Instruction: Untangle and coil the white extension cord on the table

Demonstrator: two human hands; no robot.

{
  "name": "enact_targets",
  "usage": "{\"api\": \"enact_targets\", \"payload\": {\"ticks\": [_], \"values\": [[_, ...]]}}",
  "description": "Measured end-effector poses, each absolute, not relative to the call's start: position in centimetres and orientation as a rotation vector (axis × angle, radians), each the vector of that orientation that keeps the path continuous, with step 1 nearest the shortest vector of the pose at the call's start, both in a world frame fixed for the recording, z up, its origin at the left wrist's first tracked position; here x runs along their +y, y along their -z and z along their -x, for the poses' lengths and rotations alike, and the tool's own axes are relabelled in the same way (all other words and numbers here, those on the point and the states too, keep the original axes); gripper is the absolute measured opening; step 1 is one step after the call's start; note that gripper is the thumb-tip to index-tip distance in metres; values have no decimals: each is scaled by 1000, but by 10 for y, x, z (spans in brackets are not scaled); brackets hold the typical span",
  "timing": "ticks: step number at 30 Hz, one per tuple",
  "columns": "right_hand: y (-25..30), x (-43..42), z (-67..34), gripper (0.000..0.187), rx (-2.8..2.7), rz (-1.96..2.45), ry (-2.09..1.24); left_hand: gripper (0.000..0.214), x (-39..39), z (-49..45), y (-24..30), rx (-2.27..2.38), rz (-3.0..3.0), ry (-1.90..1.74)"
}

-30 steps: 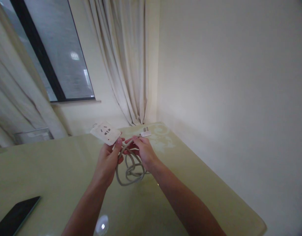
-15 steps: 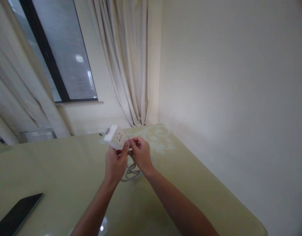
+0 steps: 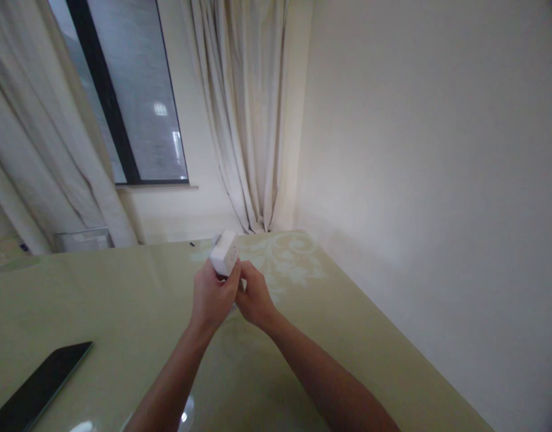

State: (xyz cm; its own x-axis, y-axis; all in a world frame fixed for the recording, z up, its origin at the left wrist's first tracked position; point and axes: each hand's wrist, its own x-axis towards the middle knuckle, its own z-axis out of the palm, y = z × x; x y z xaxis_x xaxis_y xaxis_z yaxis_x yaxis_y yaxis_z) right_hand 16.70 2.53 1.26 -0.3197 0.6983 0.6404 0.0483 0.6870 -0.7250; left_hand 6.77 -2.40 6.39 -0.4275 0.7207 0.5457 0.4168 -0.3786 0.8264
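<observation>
A white power strip (image 3: 224,254) is raised over the green table, its socket face turned to the right and seen at a slant. My left hand (image 3: 213,297) is closed around its near end, thumb along the socket side. Close against it, my right hand (image 3: 254,294) is closed with its fingertips at the strip's near right end. What those fingertips pinch is mostly hidden; a bit of grey cable (image 3: 233,308) shows below, between the hands.
The green table (image 3: 136,300) has a pale floral pattern at its far right corner. A dark flat tablet-like slab (image 3: 42,384) lies at the lower left. A small dark piece (image 3: 192,244) lies near the far edge. A wall borders the right; curtains (image 3: 253,120) hang behind.
The power strip has turned, so its socket face now points more to the right. The grey cable coil, visible before, is now almost wholly hidden behind my hands. The view has shifted slightly left.
</observation>
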Motion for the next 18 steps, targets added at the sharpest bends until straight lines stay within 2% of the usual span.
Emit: {"api": "enact_targets", "payload": {"ticks": [5, 13, 18], "values": [[-16, 24, -171, 34, -1808, 630, -728, 31, -31, -63, -73, 1453, -1623, -1898], [-26, 22, -170, 19, -1557, 498, -1237, 23, -33, -41, -81, 1637, -1782, -1894], [-32, 16, -168, 20, -1463, 504, -1228, 33, -31, -42, -84, 1592, -1722, -1870]]}}
